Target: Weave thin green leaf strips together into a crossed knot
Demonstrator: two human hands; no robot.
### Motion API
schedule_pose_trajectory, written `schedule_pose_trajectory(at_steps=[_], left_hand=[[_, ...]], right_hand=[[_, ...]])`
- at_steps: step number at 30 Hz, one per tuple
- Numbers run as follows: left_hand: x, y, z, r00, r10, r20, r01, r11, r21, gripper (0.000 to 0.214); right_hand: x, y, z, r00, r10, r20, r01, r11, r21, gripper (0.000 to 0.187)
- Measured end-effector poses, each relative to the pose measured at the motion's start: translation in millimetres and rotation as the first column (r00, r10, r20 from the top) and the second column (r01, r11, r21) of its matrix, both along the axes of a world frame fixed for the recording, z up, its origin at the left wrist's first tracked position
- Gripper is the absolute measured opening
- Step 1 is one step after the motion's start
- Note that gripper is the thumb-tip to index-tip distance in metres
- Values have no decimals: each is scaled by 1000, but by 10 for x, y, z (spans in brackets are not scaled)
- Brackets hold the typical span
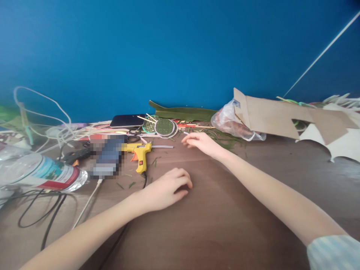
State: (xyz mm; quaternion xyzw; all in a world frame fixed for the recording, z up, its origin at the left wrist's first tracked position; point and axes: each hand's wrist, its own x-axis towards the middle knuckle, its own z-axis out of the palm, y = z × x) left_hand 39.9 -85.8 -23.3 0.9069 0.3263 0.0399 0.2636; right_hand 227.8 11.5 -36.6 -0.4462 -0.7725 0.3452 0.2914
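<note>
Plastic first: a clear bottle (42, 172) lay on its side at the far left of the brown table (225, 217), with black cables (42, 213) looping in front of it. A dark phone (128, 120) sat further back by the blue wall.

Next came a yellow glue gun (140, 152), nozzle pointing left, its cord trailing toward the person. Their left hand (165, 189) rested on the wood just right of and nearer than the gun. It was half-curled and knuckles up, with nothing showing in it.

A thin white strip (163, 146) lay flat, its long axis running left to right, starting just past the gun. Behind it sat a little stack of round woven discs (165, 127), with a long green leaf (185, 112) against the wall beyond them.

The right hand (201, 143) was stretched out palm down, fingers loosely spread and empty. Its fingertips pointed left and stopped just short of the strip's right end, with the discs a bit up and left. So the right hand was clearly the nearer one, with only green scraps in between.

Off to the right were a crumpled plastic bag (233, 123) and cut cardboard (270, 116), well out of the way.
</note>
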Motion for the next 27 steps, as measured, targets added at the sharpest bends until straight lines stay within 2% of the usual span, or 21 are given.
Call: schedule_pose_trajectory(at_steps=[1,3,4,6,8,10,12,15,17,21,24,27], left_hand=[[-28,53,-9,998,49,-44,-44,994,103,13],[-91,139,-15,968,204,-143,-144,927,347,16],[-120,166,-14,944,283,-172,-186,883,430,16],[-164,183,-12,918,350,-188,-205,823,529,15],[-188,165,-23,929,321,-185,-180,828,531,15],[-200,138,-45,954,244,-176,-138,874,466,18],[-204,125,-62,963,208,-174,-124,909,398,19],[-183,121,-51,940,273,-206,-185,912,365,17],[-130,101,-31,935,290,-202,-207,912,353,16],[64,-12,-52,967,220,-129,-165,925,341,17],[195,-87,-148,982,175,-76,-139,930,340,16],[248,-118,-258,982,188,0,-175,917,358,21]], right_hand=[[31,18,10,998,-60,-25,61,997,48,22],[145,64,55,982,-182,-44,187,964,190,21],[224,87,87,982,-184,-31,186,961,203,22],[405,116,147,973,-225,46,215,964,160,22],[582,113,181,951,-269,151,252,960,119,21],[719,76,174,923,-285,259,273,959,81,21],[800,17,132,879,-320,353,303,947,103,18],[833,-62,34,827,-322,461,288,947,145,7],[823,-86,-32,794,-345,501,295,939,179,8],[796,-89,-128,793,-367,486,316,930,187,9],[806,-92,-160,820,-379,430,330,925,187,10],[835,-99,-154,848,-384,364,338,922,187,10]])
